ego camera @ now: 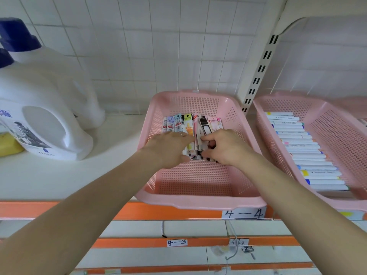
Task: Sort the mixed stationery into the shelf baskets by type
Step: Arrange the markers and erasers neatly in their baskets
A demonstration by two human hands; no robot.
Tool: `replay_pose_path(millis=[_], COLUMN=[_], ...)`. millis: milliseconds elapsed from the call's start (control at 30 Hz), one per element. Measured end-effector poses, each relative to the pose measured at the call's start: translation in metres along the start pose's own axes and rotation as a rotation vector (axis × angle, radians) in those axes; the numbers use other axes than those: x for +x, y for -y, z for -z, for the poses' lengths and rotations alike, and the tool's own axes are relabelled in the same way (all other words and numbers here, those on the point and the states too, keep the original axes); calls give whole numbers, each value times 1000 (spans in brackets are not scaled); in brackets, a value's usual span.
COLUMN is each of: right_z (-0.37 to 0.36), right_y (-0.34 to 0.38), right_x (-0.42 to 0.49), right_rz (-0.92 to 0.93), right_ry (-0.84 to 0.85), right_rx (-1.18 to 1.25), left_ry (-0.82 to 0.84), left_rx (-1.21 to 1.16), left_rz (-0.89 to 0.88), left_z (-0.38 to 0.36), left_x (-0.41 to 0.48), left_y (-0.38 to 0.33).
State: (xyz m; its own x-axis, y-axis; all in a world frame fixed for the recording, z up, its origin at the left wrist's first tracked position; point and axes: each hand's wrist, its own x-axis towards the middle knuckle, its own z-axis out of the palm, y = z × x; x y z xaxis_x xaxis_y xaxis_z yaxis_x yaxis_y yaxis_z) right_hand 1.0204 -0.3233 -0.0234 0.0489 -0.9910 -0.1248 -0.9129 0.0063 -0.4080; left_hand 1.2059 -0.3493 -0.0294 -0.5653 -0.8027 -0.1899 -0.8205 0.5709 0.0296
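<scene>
Nearest, below the hands, run orange-edged shelf lips carrying handwritten labels: "4—3" on the lower one and "4—4" on the one above, just under the basket's near right corner. Both bare forearms reach up and away over these lips into the pink mesh basket, which sits on the white shelf with its near half showing only bare mesh.

In the middle of the basket the left hand, a ring on one finger, lies with its fingers stretched out flat on the row of slim stationery packs, pressing rather than grasping, though its thumb is hidden, so that reading is probably but not certainly right. Just beside it, the right hand is curled, with thumb and fingers pinching a black-and-white pack that stands on edge at the right of the row. The packs lie side by side in the basket's far half.

To the right, a second pink basket holds white markers stacked crosswise. Between the two baskets rises a slotted shelf upright. Far left stands a large white detergent jug with a blue cap, and a yellow object at the edge. A white tiled wall closes the back.
</scene>
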Motion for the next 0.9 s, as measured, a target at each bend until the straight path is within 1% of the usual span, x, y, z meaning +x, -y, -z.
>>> replay_pose_path(millis=[233,433,500,567,667,733,800,833,900], right_z=[1,3,4,6,9,10,14,16,18], right_y=[-2,0,1,1,-1,-2,-2,-2,-2], right_x=[1,-2,-1,0,0,0,-2,-3,-6], right_rz=[-1,130,221,298,335,339,293,255,138], right_ry=[-71,-121,-204,-337,-505,-560,-544,-508,-356], right_rx=[62,61,52,82,97,58,25,-17,-145], left_ry=[-35,-99,-78,-47,-24,-16,-9,-8,-7], left_rx=[30,53,29,18,23,28,49,59,72], left_rz=[-10,0,4,2,5,8,1,-3,-4], left_z=[1,2,2,3,3,3,3,3,4], left_x=[1,-1,-1,-1,-1,0,0,-1,-1], left_y=[-1,-3,-3,-3,-3,-3,-3,-3,-3])
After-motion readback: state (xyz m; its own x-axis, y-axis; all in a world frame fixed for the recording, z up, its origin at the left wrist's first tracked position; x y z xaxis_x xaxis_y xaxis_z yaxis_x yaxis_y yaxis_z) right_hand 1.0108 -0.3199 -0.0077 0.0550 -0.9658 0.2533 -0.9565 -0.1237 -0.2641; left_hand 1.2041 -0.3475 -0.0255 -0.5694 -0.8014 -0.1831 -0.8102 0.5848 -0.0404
